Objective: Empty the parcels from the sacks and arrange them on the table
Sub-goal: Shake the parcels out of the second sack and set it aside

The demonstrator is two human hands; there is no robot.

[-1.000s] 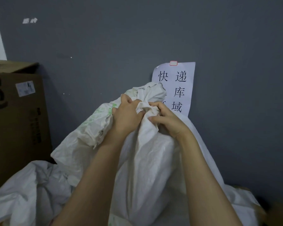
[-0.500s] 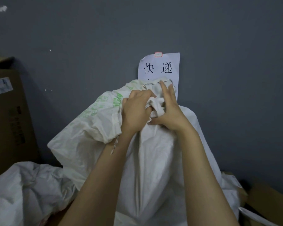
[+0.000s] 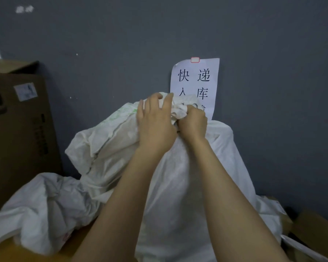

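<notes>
**Both hands at the knotted neck of a standing sack**

A tall sack (image 3: pixel 178 186) of white woven plastic stands upright against the grey wall (image 3: pixel 273 91), full and rounded, with its neck gathered into a crumpled bunch at the top. Faint green print shows on its upper left shoulder. What it holds is hidden by the fabric.

The left hand (image 3: pixel 155 125) lies over the left side of the bunched neck. Its fingers (image 3: pixel 168 100) are spread a little and their tips hook over the top edge of the gathered fabric, with the thumb down the left side. The right hand (image 3: pixel 192 123) is closed tight into a fist round the twisted fabric just beside it, knuckles up, and the two hands touch at the middle of the neck. Both bare forearms reach up from the bottom of the view.

A second sack (image 3: pixel 45 208), also white, lies slumped and wrinkled at the lower left, touching the foot of the tall one. Behind it a large brown cardboard box (image 3: pixel 17 138) stands against the wall, with a small label (image 3: pixel 26 91) stuck near its top.

A paper sign (image 3: pixel 195 86) with large black characters hangs on the wall right behind the hands, fixed by a piece of red-edged tape (image 3: pixel 195 59); the sack's neck covers its lower part. Brown cardboard pieces (image 3: pixel 314 225) lie at the lower right.
</notes>
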